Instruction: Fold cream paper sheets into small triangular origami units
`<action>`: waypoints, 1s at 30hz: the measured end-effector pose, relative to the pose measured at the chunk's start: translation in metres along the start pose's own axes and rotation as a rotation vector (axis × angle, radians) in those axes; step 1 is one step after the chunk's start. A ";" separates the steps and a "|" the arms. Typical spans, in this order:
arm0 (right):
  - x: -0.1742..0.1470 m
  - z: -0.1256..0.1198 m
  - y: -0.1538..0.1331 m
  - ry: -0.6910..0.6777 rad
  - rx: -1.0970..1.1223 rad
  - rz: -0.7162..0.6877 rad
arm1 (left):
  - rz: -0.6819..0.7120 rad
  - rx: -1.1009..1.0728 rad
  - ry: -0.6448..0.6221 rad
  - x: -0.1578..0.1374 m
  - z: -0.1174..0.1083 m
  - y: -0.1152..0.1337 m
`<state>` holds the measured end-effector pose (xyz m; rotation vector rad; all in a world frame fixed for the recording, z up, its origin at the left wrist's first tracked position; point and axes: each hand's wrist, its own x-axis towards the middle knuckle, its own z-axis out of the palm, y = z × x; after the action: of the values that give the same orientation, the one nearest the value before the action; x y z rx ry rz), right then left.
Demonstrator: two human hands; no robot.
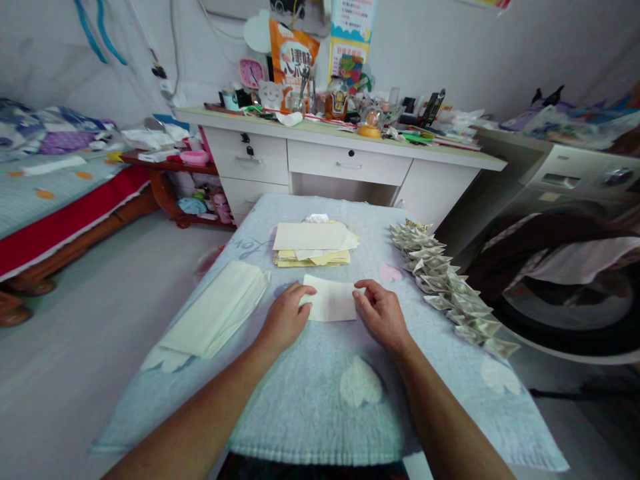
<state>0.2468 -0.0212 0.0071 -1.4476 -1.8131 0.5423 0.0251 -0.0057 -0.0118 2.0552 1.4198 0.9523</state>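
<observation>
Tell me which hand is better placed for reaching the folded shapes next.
Probably the right hand: the folded shapes are nearer to it; the left hand is across the creased sheet.

I am in a home, in a lived-in room that looks like a bedroom. At the left edge of the frame I see a bed with a pale blue, orange-spotted cover [65,180] and a red cloth border [75,223] above its brown wooden frame [93,237]. Across the top centre runs a white desk with drawers [350,163], crowded with household clutter: a square pink clock [251,73], a bright orange printed snack bag [295,57]. At the right stands a silver-grey front-loading washing machine [575,170], dark cloth [525,247] at its round door. My table wears a light-blue, heart-patterned cloth [300,407].
</observation>
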 end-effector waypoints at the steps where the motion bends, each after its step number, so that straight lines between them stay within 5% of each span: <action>1: 0.001 -0.002 0.000 0.048 -0.019 -0.023 | 0.017 0.031 -0.009 0.000 0.001 -0.001; 4: 0.003 -0.003 -0.002 0.052 -0.060 -0.159 | 0.054 0.130 -0.020 0.000 0.004 -0.004; 12: -0.002 0.005 -0.015 -0.244 -0.226 -0.350 | 0.074 0.296 0.096 -0.003 0.008 -0.008; 17: -0.004 0.008 -0.016 -0.340 -0.349 -0.338 | 0.057 0.355 0.166 -0.005 0.004 -0.007; 30: -0.003 0.006 -0.024 -0.396 -0.477 -0.274 | 0.068 0.447 0.004 -0.009 -0.001 0.002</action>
<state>0.2272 -0.0304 0.0197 -1.4200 -2.5417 0.2755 0.0237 -0.0146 -0.0120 2.4300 1.6947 0.7090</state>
